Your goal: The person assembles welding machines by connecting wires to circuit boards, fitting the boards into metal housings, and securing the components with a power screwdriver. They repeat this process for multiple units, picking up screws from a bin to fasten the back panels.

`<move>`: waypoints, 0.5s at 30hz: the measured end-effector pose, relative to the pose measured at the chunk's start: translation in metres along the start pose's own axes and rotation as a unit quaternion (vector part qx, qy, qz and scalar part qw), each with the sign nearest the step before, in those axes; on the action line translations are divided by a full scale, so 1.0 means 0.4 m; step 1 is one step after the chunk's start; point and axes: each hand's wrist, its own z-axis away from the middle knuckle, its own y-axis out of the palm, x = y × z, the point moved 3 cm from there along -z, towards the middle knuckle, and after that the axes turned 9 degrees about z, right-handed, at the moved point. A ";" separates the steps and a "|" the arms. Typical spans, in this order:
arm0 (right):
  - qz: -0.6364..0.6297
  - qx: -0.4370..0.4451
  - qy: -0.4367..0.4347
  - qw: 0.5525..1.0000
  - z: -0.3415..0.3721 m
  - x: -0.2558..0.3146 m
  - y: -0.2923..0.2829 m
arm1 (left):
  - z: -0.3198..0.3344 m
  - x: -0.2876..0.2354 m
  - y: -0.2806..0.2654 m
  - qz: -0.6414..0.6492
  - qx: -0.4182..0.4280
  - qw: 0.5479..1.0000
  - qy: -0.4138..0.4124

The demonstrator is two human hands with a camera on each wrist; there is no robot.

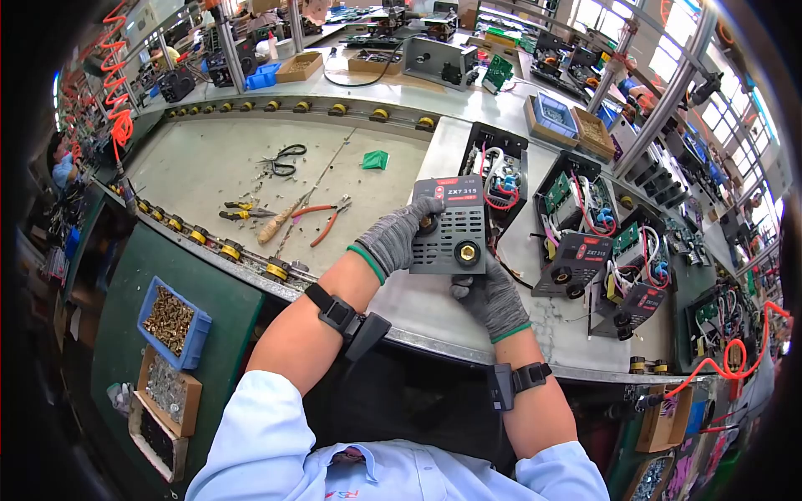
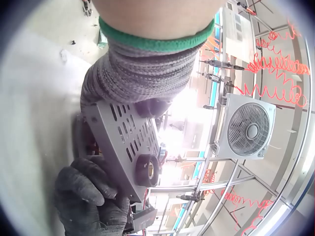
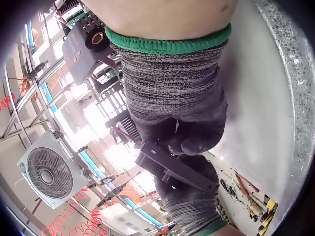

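Observation:
A grey front panel marked ZX7 315 [image 1: 458,219], with slots and a round brass-centred socket, is held up before an open unit [image 1: 504,159] with wires and boards. My gloved left hand [image 1: 399,236] grips the panel's left side, its fingers at the upper socket. Below the panel's lower edge is my gloved right hand [image 1: 491,298], fingers curled at that edge. In the left wrist view the panel [image 2: 129,142] stands tilted between the left hand [image 2: 138,73] and the right hand [image 2: 91,196]. The right wrist view shows the panel edge-on [image 3: 172,167] beside the right hand's curled fingers [image 3: 197,137].
Two similar units with panels [image 1: 576,259] stand to the right. Pliers [image 1: 332,221], a wooden-handled tool [image 1: 280,224], scissors [image 1: 286,160] and a green packet [image 1: 375,159] lie to the left. A blue bin of brass parts [image 1: 174,323] sits at the lower left.

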 end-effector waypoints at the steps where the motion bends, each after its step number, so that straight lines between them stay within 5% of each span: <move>1: -0.004 0.026 -0.019 0.999 -0.001 -0.004 -0.006 | -0.005 0.001 0.000 -0.001 0.001 1.000 -0.001; 5: -0.078 0.204 0.020 0.976 -0.056 -0.028 -0.103 | -0.025 0.020 -0.014 -0.006 -0.021 1.000 0.004; 11: 0.002 0.035 -0.052 0.998 0.025 -0.013 0.002 | 0.000 0.004 0.005 0.000 0.001 1.000 0.014; 15: -0.019 0.096 -0.030 0.995 -0.057 -0.047 -0.107 | -0.019 0.012 -0.008 0.028 0.044 0.999 0.011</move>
